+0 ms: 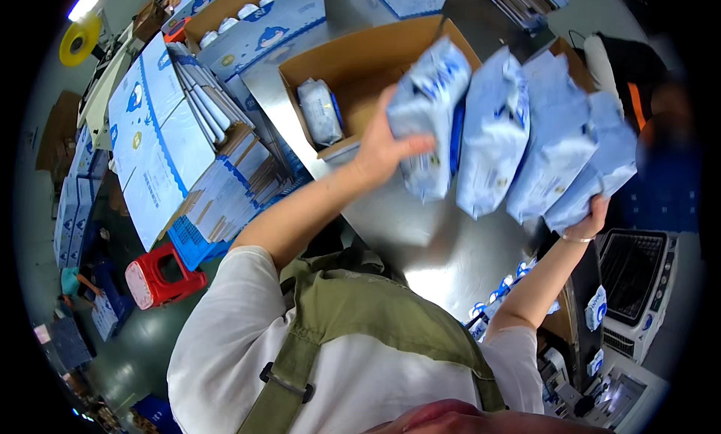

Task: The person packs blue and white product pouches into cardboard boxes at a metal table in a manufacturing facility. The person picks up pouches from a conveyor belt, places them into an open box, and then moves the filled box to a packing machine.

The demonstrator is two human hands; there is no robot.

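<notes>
Between my two hands hangs a row of several white-and-blue soft packs, which look like packs of wipes [492, 137], squeezed side by side above the steel table [420, 242]. My left hand [387, 145] presses on the row's left end, thumb across the nearest pack. At the other end, my right hand [589, 217] grips the last pack from below, its fingers partly hidden. Just beyond and to the left stands an open brown carton [368, 54]. One similar pack [319, 112] lies inside it against the left wall.
Flattened printed cartons [154, 133] are stacked at my left, near a red stool [161, 276]. A filled carton [263, 28] stands at the far side. More packs [503, 291] lie by my right elbow, beside a white machine [638, 284].
</notes>
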